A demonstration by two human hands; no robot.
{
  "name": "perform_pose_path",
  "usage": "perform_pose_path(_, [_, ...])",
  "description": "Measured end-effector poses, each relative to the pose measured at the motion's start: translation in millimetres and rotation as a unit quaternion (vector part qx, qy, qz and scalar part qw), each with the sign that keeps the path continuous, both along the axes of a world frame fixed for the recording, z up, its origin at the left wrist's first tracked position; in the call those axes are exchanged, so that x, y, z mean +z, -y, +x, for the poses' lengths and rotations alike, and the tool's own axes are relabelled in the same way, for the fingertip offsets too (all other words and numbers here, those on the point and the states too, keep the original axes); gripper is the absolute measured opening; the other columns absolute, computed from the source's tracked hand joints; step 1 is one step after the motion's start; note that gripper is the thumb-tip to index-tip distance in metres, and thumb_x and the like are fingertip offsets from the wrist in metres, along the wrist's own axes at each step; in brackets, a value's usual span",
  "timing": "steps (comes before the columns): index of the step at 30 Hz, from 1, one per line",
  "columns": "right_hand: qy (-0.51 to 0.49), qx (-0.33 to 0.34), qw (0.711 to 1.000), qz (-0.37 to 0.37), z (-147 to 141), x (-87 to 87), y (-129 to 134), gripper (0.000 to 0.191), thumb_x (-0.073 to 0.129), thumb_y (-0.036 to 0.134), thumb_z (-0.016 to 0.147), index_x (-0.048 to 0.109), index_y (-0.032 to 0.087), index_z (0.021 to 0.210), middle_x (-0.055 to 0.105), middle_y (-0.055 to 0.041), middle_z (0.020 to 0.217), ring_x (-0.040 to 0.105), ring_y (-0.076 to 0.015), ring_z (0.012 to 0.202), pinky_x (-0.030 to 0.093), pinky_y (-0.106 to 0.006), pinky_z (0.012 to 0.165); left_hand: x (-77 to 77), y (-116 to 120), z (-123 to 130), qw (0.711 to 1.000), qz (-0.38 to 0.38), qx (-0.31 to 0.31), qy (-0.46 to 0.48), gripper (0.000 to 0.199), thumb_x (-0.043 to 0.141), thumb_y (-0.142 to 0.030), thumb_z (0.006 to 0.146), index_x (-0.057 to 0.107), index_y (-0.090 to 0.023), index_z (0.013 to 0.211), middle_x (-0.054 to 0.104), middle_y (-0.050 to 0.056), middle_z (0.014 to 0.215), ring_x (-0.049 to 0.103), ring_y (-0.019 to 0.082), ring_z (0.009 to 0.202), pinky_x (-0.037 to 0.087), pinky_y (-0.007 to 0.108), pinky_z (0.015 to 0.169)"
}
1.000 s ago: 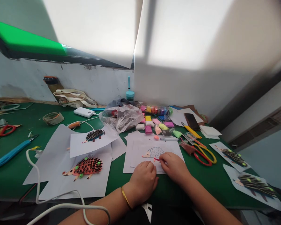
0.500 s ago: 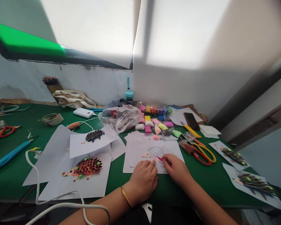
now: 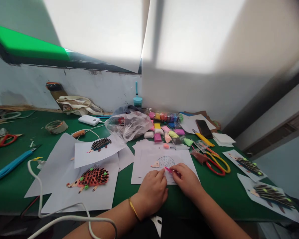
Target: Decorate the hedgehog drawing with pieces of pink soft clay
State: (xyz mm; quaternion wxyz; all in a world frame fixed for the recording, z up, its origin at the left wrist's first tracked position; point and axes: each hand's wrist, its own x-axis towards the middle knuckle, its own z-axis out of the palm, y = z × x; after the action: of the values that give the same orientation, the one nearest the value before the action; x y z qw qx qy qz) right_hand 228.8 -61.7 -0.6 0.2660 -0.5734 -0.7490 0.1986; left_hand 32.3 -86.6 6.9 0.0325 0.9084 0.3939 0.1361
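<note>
A hedgehog outline (image 3: pixel 166 161) with a peach-coloured face is on a white sheet (image 3: pixel 137 172) in front of me. My right hand (image 3: pixel 186 179) pinches a small magenta tool (image 3: pixel 168 170), its tip at the peach foot below the hedgehog's body. From the left, my left hand (image 3: pixel 153 189) rests on the sheet's lower edge, its fingertips beside that foot. Those fingers lie fairly flat, and nothing is seen in them. A peach clay lump (image 3: pixel 166 145) and a white pen (image 3: pixel 179 147) lie at the top of the paper.
Coloured clay packets (image 3: pixel 157 137) and a plastic bag (image 3: pixel 129 125) sit behind the paper. Scissors (image 3: pixel 215 166), a yellow cutter (image 3: pixel 204 138) and a phone (image 3: pixel 203 128) are to the right. Finished hedgehog pictures (image 3: pixel 94 179) and a white cable (image 3: pixel 40 196) lie left.
My right hand has shifted slightly left with the magenta tool, whose tip is now nearer my left fingertips. My left hand has hardly moved.
</note>
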Motion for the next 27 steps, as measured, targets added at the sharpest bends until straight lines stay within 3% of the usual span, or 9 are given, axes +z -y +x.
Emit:
perform_pose_path(4, [-0.005,-0.022,1.0,0.021,5.1,-4.6,2.8,0.026,0.048,0.024,0.089,0.067,0.021,0.106,0.067,-0.0073,0.096,0.063,-0.0206,0.088,0.052,-0.034,0.081,4.1,0.2,-0.8,1.0,-0.001,0.01,-0.005,0.025,0.06,-0.028,0.082,0.06,-0.016,0.104,0.049,0.013,0.141,0.052,0.029,0.11,0.044,0.045,0.094])
perform_pose_path(8, [-0.022,-0.042,0.998,0.031,9.0,-9.5,8.3,0.032,0.043,0.025,0.091,0.062,0.021,0.117,0.067,-0.0077,0.105,0.063,-0.0212,0.098,0.051,-0.036,0.089,5.4,0.0,-1.9,1.0,-0.006,0.022,0.003,0.026,0.061,-0.029,0.082,0.059,-0.017,0.105,0.052,0.012,0.139,0.05,0.029,0.112,0.043,0.046,0.096])
perform_pose_path(16, [-0.012,-0.068,0.997,0.033,12.8,-13.1,9.8,0.032,0.038,0.027,0.093,0.059,0.022,0.117,0.066,-0.0075,0.112,0.062,-0.0215,0.104,0.049,-0.036,0.093,4.9,-1.1,-1.3,1.0,-0.016,0.026,-0.002,0.027,0.06,-0.031,0.083,0.059,-0.017,0.106,0.052,0.01,0.139,0.049,0.029,0.113,0.043,0.046,0.097])
perform_pose_path(23, [-0.027,-0.077,0.996,0.039,11.9,-14.0,9.7,0.03,0.038,0.028,0.094,0.059,0.021,0.114,0.066,-0.0079,0.111,0.062,-0.0214,0.104,0.049,-0.036,0.092,12.8,-1.7,-0.1,1.0,-0.026,0.009,-0.011,0.051,0.058,-0.031,0.083,0.049,-0.019,0.131,0.05,0.01,0.142,0.049,0.029,0.109,0.043,0.045,0.095])
perform_pose_path(27, [-0.033,-0.08,0.995,0.044,11.4,-15.1,9.6,0.029,0.039,0.028,0.093,0.06,0.021,0.113,0.066,-0.0073,0.109,0.063,-0.021,0.101,0.05,-0.035,0.09,10.7,-4.2,2.7,0.999,-0.024,0.014,-0.016,0.055,0.058,-0.034,0.083,0.048,-0.019,0.135,0.052,0.009,0.139,0.047,0.031,0.113,0.041,0.046,0.097])
